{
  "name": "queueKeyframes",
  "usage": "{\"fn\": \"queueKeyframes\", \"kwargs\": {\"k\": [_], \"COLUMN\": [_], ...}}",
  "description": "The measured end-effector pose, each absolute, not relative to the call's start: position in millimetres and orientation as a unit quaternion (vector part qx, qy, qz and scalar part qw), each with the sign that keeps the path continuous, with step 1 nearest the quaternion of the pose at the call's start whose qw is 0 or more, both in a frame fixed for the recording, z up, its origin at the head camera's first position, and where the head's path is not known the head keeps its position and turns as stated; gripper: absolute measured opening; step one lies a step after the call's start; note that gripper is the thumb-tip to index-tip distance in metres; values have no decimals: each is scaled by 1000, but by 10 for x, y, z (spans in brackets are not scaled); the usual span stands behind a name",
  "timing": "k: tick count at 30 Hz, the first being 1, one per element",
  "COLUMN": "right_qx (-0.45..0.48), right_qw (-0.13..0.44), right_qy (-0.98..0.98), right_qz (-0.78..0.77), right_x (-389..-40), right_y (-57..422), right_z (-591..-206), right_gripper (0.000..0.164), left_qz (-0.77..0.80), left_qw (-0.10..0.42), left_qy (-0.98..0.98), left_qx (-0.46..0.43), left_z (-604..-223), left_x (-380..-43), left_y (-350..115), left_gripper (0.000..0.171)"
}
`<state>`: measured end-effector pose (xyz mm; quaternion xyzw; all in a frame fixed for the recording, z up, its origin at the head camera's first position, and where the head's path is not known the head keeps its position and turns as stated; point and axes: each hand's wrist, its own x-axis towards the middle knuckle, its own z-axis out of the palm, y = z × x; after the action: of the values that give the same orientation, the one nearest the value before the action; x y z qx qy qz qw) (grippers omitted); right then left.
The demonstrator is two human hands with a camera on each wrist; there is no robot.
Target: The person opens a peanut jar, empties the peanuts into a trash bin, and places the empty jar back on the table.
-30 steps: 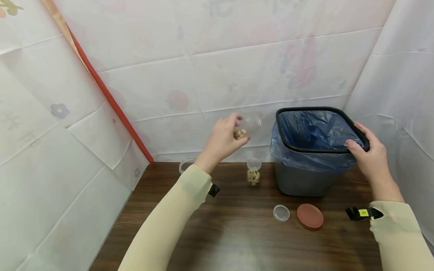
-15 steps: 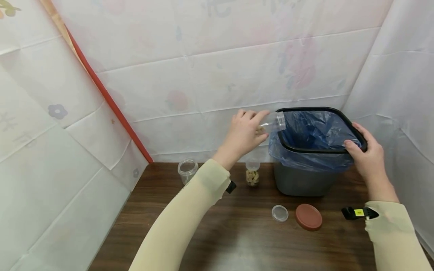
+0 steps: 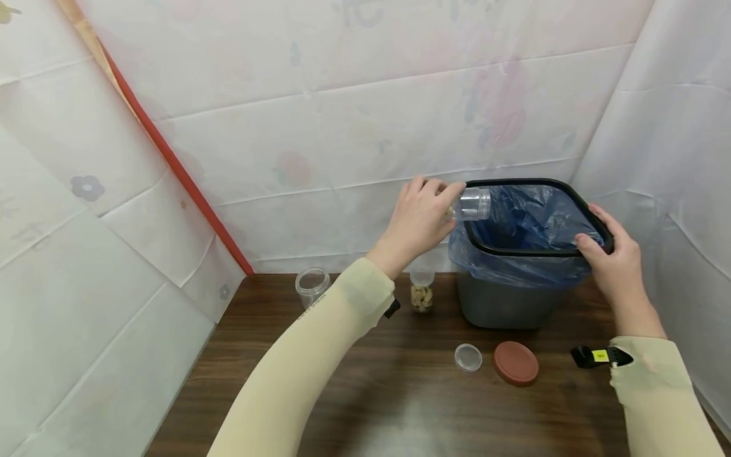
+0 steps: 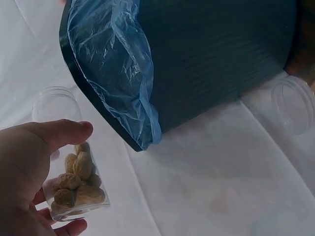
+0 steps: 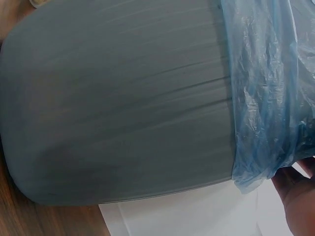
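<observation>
My left hand [image 3: 419, 212] grips a clear plastic jar [image 3: 474, 204] lying nearly on its side, its open mouth just over the left rim of a grey bin [image 3: 497, 304]. Peanuts in their shells [image 4: 81, 179] sit toward the jar's base in the left wrist view. A blue bin bag [image 3: 528, 216] lines the bin and folds down outside its black rim. On the opposite side, my right hand [image 3: 617, 260] holds that rim, thumb on top; in the right wrist view the bag and bin partly hide its fingers.
Left of the bin stands another clear jar with peanuts [image 3: 421, 296]. Farther left, a clear open jar [image 3: 312, 284] is partly behind my left sleeve. A clear lid [image 3: 468, 358] and a red-brown lid [image 3: 516, 363] lie in front of the bin. White cloth [image 3: 365, 127] hangs behind the table.
My left hand has moved right with the jar, from beside the bin to its left rim, tipping the mouth toward the bag. My right hand has kept its hold on the rim.
</observation>
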<state>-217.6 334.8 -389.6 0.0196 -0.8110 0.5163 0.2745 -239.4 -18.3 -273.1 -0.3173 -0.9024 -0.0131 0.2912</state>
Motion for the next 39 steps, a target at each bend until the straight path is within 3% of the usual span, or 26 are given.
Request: {"fn": "queueKeyframes", "kwargs": {"k": [14, 22, 32, 39], "right_qx": [14, 0, -2, 3], "right_qw": [287, 280, 285, 285], "right_qy": [-801, -798, -800, -798], "right_qz": [526, 533, 528, 532], "right_x": [-2153, -2128, -2136, -2154], "right_y": [3355, 3379, 3347, 3337], "right_z": [-3891, -3877, -3911, -3915], "right_gripper": [64, 62, 62, 63], "left_qz": [70, 93, 101, 96], "left_qw": [297, 279, 315, 313], "left_qy": [-903, -905, -884, -884], "left_qx": [-303, -308, -331, -334], "left_z": [-2689, -2727, -2741, -2710], "left_x": [-2414, -2422, -2372, -2355], "left_y": [-26, 77, 131, 148], "left_gripper": [54, 59, 52, 50]}}
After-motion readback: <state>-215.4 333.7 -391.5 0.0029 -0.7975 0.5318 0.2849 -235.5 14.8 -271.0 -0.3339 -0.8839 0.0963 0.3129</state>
